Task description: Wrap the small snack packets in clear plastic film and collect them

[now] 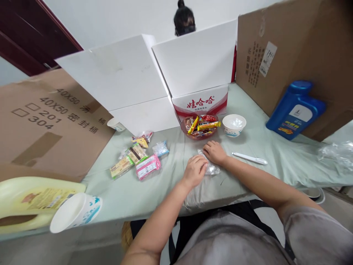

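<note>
A crumpled clear plastic bag (212, 170) lies on the cloth near the table's front edge, between my two hands. My left hand (195, 168) is closed, its bent fingers at the bag's left side. Over the far edge of the bag, my right hand (215, 152) has its fingers curled down and gripping the plastic. A red see-through bowl (190, 135) of wrapped snack sticks stands just beyond my hands. Right of it is a white paper bowl (234, 125). A white pen-like cutter (249, 158) lies beside my right forearm.
Several wrapped snacks (137, 153) lie to the left. Paper cups (77, 213) and a pale yellow jug (35, 198) stand farther left. A blue bottle (295, 110) is at right, near crumpled plastic (336, 154). Cardboard boxes (275, 48) border the table; a person sits behind white panels (195, 59).
</note>
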`<state>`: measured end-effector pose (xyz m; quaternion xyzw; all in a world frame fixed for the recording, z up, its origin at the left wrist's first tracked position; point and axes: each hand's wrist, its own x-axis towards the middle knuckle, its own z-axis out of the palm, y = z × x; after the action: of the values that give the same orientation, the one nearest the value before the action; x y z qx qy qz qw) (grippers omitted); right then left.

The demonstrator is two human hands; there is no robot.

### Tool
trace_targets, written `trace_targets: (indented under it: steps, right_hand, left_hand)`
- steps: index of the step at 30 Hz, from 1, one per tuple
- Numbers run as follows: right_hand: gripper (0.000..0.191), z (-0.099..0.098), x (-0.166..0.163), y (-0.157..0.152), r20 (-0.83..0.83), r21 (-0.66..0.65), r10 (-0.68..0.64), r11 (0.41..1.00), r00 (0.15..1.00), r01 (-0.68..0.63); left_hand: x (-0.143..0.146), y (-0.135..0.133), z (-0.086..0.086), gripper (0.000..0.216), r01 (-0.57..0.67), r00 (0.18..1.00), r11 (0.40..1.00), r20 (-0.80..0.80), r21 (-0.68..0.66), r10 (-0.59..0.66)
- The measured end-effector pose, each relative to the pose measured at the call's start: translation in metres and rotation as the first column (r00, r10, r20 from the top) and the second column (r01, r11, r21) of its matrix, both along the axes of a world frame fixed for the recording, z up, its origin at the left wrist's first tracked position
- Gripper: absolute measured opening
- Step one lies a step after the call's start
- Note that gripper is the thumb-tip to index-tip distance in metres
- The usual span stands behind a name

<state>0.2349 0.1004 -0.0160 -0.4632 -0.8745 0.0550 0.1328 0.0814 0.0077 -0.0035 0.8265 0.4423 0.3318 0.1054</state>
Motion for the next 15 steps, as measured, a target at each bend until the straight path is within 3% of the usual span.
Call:
trace_targets:
  steps: [5, 8, 11, 15]
  right_hand:
    - [0.037, 0.011, 0.013, -0.007, -0.025, 0.060, 0.006, 0.998, 1.000, -0.005]
    - [0.059, 0.005, 0.026, -0.038, -0.023, 0.157, 0.181, 0.972, 0.983, -0.175]
    - [0.087, -0.014, 0.038, -0.084, 0.046, 0.070, 0.349, 0.933, 0.936, -0.352]
    - [0.087, -0.029, 0.047, -0.122, 0.082, -0.005, 0.319, 0.948, 0.944, -0.320]
  left_hand:
    - [-0.011, 0.034, -0.028, 0.008, -0.077, 0.994, 0.996, -0.078, -0.040, 0.074]
    - [-0.015, 0.033, -0.035, 0.007, -0.057, 0.996, 0.997, -0.064, -0.047, 0.054]
    - [-0.016, 0.030, -0.033, 0.016, -0.038, 0.998, 0.997, -0.059, -0.070, 0.034]
    - [-0.014, 0.029, -0.030, 0.024, -0.024, 0.993, 0.998, -0.119, -0.064, 0.017]
